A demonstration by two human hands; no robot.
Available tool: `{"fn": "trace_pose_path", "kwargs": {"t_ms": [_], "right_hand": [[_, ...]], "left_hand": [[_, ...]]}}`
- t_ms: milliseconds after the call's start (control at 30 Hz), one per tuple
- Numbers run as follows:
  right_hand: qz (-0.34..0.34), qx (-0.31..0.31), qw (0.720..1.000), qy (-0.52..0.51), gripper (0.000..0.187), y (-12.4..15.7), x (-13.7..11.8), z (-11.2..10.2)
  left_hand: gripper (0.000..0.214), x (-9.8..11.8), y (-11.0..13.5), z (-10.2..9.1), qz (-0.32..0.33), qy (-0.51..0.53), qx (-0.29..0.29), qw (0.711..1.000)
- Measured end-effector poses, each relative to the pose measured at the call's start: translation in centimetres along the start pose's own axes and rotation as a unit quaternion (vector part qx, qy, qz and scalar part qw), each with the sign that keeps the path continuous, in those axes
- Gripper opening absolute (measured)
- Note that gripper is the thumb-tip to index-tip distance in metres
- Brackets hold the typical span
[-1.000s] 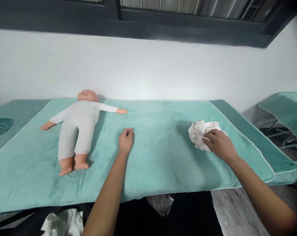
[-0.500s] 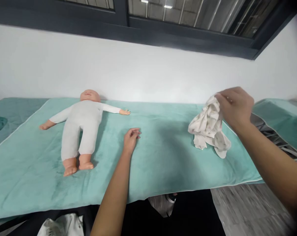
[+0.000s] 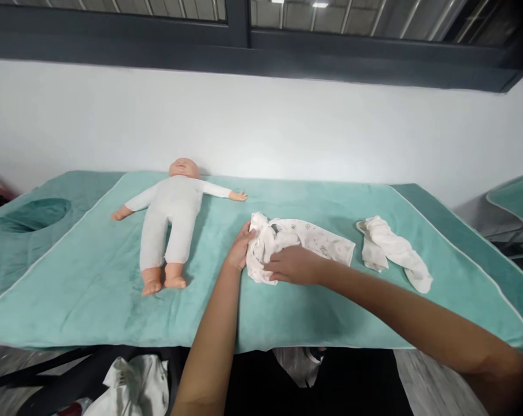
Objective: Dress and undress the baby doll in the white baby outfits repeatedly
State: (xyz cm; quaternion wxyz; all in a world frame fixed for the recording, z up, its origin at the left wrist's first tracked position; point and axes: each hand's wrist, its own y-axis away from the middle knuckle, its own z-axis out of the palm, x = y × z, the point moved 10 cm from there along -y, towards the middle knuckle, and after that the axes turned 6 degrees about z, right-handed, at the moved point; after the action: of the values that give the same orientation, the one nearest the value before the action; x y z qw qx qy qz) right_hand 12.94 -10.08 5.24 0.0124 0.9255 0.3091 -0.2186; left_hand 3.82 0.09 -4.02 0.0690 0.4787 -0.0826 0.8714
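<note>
A crumpled white baby garment with a small print lies on the teal bed cover, one sleeve or leg stretched to the right. At its bunched left end, my left hand has its fingers closed on the edge of the fabric. My right hand reaches across from the right with its fingers in the folds; whether they grip is partly hidden. Farther right, apart from both hands, rests another crumpled white cloth piece. A baby doll in a white body lies face up to the left, arms spread.
The teal padded bed has a round face hole at its left end. Behind it stand a white wall and a dark window frame. Below the front edge, a white cloth lies on a dark seat.
My right hand has swung left from the raised bundle to beside my left hand. The printed garment now lies between them, with a separate white piece at right. My left hand has closed on fabric.
</note>
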Motion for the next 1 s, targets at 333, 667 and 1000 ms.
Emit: {"fn": "trace_pose_path", "kwargs": {"t_ms": [333,667,1000], "right_hand": [[0.221,0.155,0.963,-0.001,0.045,2.6,13.5,-3.0],[0.179,0.294,0.938,-0.031,0.032,-1.1,12.9,-3.3],[0.055,0.174,0.918,-0.351,0.05,-0.4,9.1,-0.6]], "left_hand": [[0.073,-0.1,-0.1,-0.8,-0.007,-0.044,0.039,0.998],[0.082,1.1,0.4,-1.1,0.113,-0.298,0.073,0.945],[0.029,4.4,3.0,-0.1,0.17,-0.416,0.205,0.87]]}}
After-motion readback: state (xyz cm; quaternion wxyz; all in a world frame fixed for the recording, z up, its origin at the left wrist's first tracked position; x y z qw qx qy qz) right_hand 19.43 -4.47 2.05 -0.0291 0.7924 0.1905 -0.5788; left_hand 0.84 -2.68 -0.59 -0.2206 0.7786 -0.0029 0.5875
